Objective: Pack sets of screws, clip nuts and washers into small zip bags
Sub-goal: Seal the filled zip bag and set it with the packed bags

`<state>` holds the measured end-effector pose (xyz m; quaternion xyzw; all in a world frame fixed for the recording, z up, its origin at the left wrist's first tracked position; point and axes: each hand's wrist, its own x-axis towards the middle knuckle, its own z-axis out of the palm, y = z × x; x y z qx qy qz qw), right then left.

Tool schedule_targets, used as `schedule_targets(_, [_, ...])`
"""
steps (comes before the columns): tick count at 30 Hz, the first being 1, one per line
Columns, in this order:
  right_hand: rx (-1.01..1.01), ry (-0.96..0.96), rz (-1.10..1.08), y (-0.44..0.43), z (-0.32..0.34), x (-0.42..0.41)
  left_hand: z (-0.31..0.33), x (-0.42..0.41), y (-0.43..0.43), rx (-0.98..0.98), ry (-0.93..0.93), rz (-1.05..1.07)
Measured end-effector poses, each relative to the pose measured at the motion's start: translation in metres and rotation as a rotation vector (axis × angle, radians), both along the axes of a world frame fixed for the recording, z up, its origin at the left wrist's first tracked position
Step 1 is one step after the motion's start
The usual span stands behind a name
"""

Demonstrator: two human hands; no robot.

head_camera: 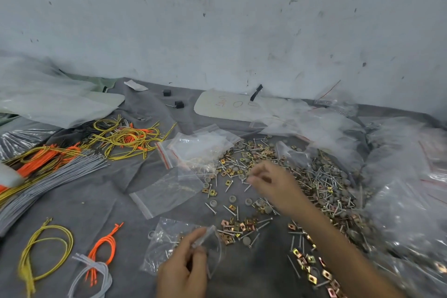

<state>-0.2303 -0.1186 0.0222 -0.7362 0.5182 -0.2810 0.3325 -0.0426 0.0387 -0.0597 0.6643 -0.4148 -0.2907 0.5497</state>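
My left hand (183,266) pinches the mouth of a small clear zip bag (212,247) near the bottom centre, above another bag with parts in it (160,242). My right hand (271,184) reaches over the scattered hardware, its fingertips pinching what looks like a screw; motion blur hides the detail. Silver screws (321,176), brass clip nuts (233,226) and round grey washers (232,199) lie loose on the grey cloth (101,201). Several empty zip bags with red strips (193,147) lie left of the pile, and one flat bag (167,192) lies below them.
Yellow, orange and grey cable bundles (60,159) cover the left side; a small set of loops (94,266) lies at the bottom left. Large clear plastic bags (406,176) pile up on the right. A cream board (232,104) and small black blocks (179,104) sit by the wall.
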Motion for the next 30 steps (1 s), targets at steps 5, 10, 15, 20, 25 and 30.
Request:
schedule_targets(5, [0.070, -0.026, 0.140, 0.101, -0.026, 0.013, 0.006, -0.001, 0.002, -0.021, -0.039, -0.003])
schedule_targets(10, [-0.082, 0.149, 0.070, 0.121, -0.043, 0.041, 0.011, -0.001, 0.005, -0.037, -0.074, -0.043])
schedule_targets(15, [-0.250, 0.290, 0.093, 0.115, -0.051, 0.057, 0.011, 0.000, 0.006, -0.049, -0.080, -0.086])
schedule_targets(20, [-0.277, 0.384, 0.122, 0.109, -0.048, 0.057, 0.006, 0.001, 0.007, -0.046, -0.099, -0.091])
schedule_targets(25, [-0.189, 0.240, 0.004, 0.074, -0.027, 0.029, 0.002, -0.001, 0.006, -0.049, -0.117, -0.052])
schedule_targets(30, [-0.255, 0.456, -0.162, -0.035, -0.012, -0.001, 0.000, 0.001, 0.003, -0.031, -0.082, -0.060])
